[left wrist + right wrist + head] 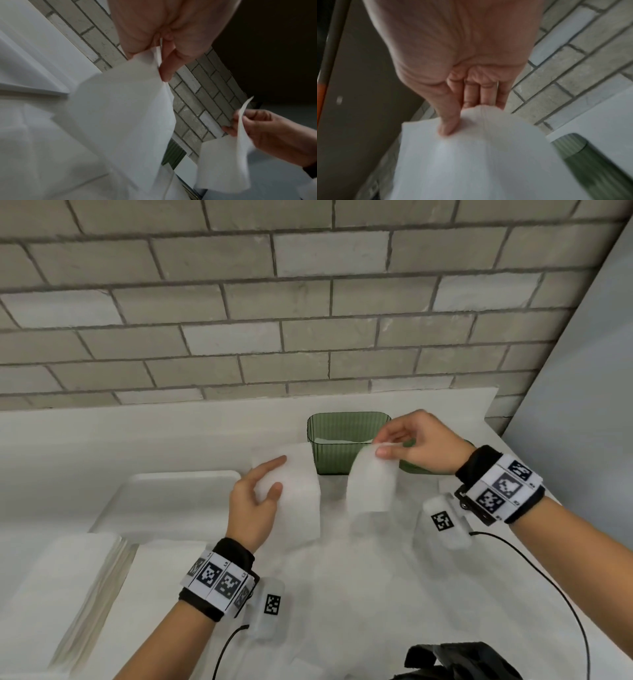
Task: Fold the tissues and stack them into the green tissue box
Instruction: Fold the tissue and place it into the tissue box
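Observation:
The green ribbed tissue box (346, 462) stands open at the back of the white counter, with white tissue lying inside it. My left hand (278, 476) pinches a hanging white tissue sheet (294, 501) just left of the box; the left wrist view shows the left hand (154, 63) gripping the sheet's top edge (123, 115). My right hand (382, 448) pinches the top of a second hanging white piece (373, 487) in front of the box's right corner. In the right wrist view, the right hand's (467, 115) thumb presses the tissue (471, 162) beside the box (590, 162). I cannot tell whether the two pieces join below.
A shallow white tray (164, 501) lies left of my left hand. A stack of flat tissues (61, 587) sits at the near left. A brick wall (308, 320) backs the counter. A green piece (412, 466) lies under my right hand. A dark object (462, 662) is at the bottom edge.

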`<state>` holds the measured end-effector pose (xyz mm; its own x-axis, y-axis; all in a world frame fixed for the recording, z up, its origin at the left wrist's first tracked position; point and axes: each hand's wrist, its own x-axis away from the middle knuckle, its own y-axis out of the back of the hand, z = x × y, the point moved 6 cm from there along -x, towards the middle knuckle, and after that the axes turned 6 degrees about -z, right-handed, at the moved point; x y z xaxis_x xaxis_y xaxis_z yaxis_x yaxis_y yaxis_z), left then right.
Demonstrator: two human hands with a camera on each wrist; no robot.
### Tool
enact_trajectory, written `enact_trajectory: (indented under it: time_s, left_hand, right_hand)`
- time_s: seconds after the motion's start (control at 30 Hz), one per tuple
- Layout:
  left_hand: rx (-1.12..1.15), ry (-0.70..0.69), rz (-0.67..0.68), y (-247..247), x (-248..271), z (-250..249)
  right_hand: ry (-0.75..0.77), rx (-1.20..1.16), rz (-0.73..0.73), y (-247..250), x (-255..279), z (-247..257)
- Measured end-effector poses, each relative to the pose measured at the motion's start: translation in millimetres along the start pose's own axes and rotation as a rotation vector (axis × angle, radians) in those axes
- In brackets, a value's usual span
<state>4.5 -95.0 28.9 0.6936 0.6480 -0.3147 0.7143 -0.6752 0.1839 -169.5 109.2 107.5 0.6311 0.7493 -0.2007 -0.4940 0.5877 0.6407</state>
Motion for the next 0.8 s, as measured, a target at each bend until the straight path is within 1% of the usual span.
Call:
enact_trajectory:
  time_s: [0.03, 0.13, 0.2, 0.27, 0.33, 0.47, 0.63, 0.8]
  left_hand:
    - [0.048, -0.007, 0.001, -2.4, 0.3, -4.0]
    - [0.202, 0.03, 0.004, -10.3, 1.7, -12.5]
    - [0.328, 0.082, 0.006, -16.4, 3.5, -17.9]
    - [0.497, 0.191, 0.033, -25.6, 6.8, -23.8]
    - [0.588, 0.28, 0.062, -34.3, 9.6, -30.4]
    - [0.667, 0.342, 0.142, -47.3, 11.4, -38.5]
    - [0.679, 0.308, 0.147, -52.1, 12.6, -45.3]
    - [0.615, 0.244, 0.058, -51.5, 12.8, -44.2]
  right_hand:
    - [-0.03, -0.142, -0.062, 5.9, 3.3, 3.9]
    - [-0.132, -0.519, -0.235, 11.9, 16.0, 9.1]
    - [-0.2, -0.664, -0.309, 5.8, 24.1, 8.5]
    - [-0.247, -0.757, -0.341, -7.0, 29.0, 6.3]
    - [-0.274, -0.804, -0.375, -20.2, 30.8, 2.8]
    - [-0.307, -0.837, -0.431, -37.1, 27.5, 0.4]
    - [-0.32, -0.806, -0.494, -41.8, 22.9, 3.5]
    - [-0.322, -0.789, -0.52, -49.3, 22.3, 8.1]
